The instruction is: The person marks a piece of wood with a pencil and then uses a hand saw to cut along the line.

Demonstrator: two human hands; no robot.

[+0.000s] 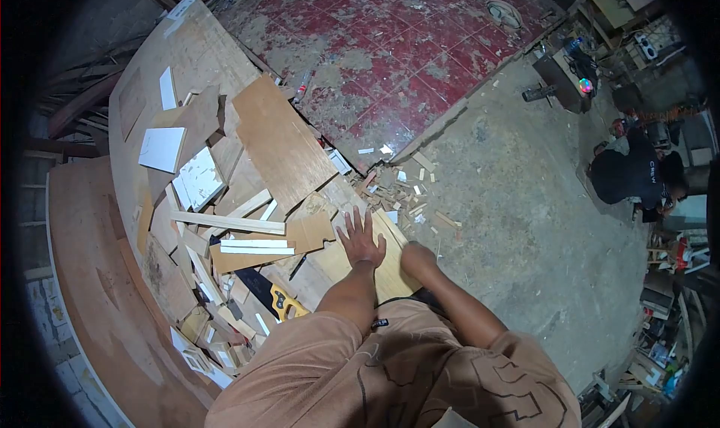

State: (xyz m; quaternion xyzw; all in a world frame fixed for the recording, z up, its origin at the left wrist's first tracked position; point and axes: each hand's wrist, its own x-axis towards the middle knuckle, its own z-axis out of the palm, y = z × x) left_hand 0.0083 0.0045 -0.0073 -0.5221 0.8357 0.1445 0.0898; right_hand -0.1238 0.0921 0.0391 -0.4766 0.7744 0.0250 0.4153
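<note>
My left hand (362,242) lies flat with fingers spread on a pale wooden board (391,279) at the corner of the worktable. Beside it, my right hand (418,261) is closed at the board's right edge; whatever its fingers grip, if anything, is hidden. A handsaw (285,303) with a yellow handle and dark blade rests left of my left forearm. White strips (256,250) sit on a piece of brown cardboard (313,231) left of my left hand. Farther up lies a brown plywood sheet (277,139).
White panels (161,147), wooden strips (229,222) and offcuts cover much of the table. Wood scraps (409,199) litter the concrete floor beyond the table corner. A red tiled floor (405,68) lies ahead. At far right, a person in a dark shirt (634,174) is bent over.
</note>
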